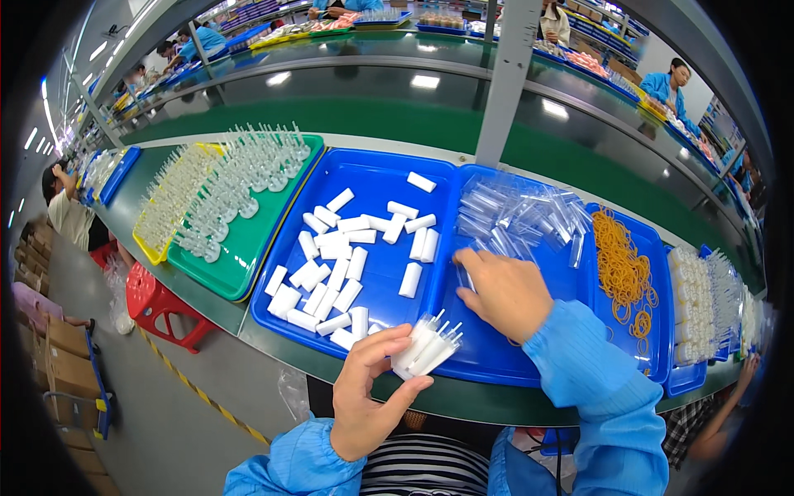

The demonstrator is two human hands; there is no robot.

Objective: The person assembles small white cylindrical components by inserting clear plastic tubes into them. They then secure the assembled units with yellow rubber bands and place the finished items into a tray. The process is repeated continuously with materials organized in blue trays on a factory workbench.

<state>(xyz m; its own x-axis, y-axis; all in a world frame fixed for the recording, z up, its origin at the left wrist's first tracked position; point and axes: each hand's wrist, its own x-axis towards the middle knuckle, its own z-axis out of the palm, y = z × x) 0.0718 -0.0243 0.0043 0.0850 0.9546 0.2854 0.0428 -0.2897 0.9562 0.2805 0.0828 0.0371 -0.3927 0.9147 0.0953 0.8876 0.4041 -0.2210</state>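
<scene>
My left hand (372, 393) grips a small bundle of white plastic pieces with thin pale stems (426, 345) between thumb and fingers, above the front edge of a blue tray. Short white tubes (331, 248) lie scattered in that blue tray (331, 169). My right hand (509, 293) is over the adjoining blue tray (513, 360), its thumb and forefinger bent round what looks like a clear plastic sleeve, partly hidden by the fingers. Loose clear plastic sleeves (521, 211) are heaped at the far side of this tray, beyond my right hand.
Rubber bands (624, 264) fill a blue tray at right, with white stacked parts (692, 306) beyond. At left, a green tray (256, 248) and a yellow tray (149, 244) hold upright clear parts. A metal post (504, 91) rises behind the trays. A red stool (161, 298) stands at left.
</scene>
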